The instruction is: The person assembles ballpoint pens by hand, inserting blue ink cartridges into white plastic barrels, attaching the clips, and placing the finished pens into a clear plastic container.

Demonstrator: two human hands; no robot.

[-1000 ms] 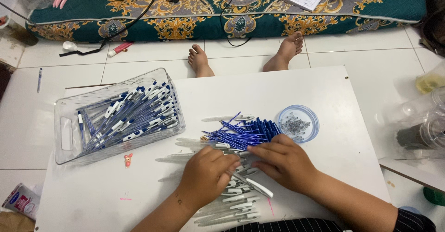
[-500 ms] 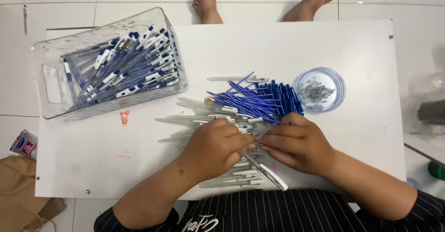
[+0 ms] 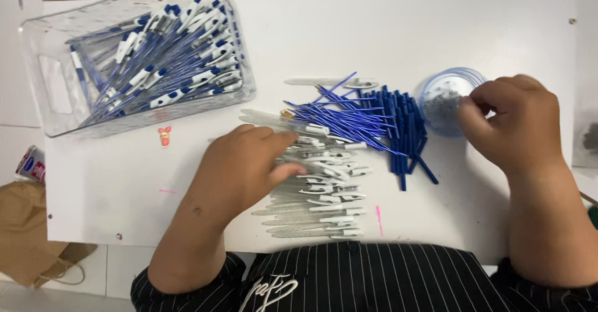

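Clear pen barrels [image 3: 314,193]: lying in a loose stack on the white table [image 3: 473,32], directly under and just right of the left hand.
Left hand [image 3: 240,169]: resting palm-down on the barrels, fingers curling narrowly over the upper ones, thumb tip touching a barrel; whether one is actually being pinched, impossible to tell.
Right hand [image 3: 517,125]: reaching over the small lid, fingers bunching close together at its edge; anything being held between the fingertips too small to make out.
Round clear lid [image 3: 443,103]: sitting just left of the right-hand fingertips, holding a heap of tiny grey parts, possibly springs.
Blue pen refills [image 3: 339,116]: fanning out between the two hands, just above the barrels.
Dark blue caps [image 3: 402,131]: lying bunched beside the refills, between them and the lid.
Clear plastic bin [image 3: 50,94]: standing up and left of the left hand, well apart, holding assembled blue-and-white pens [image 3: 168,56].
Brown paper bag [image 3: 28,237]: lying on the floor, left of the left forearm.
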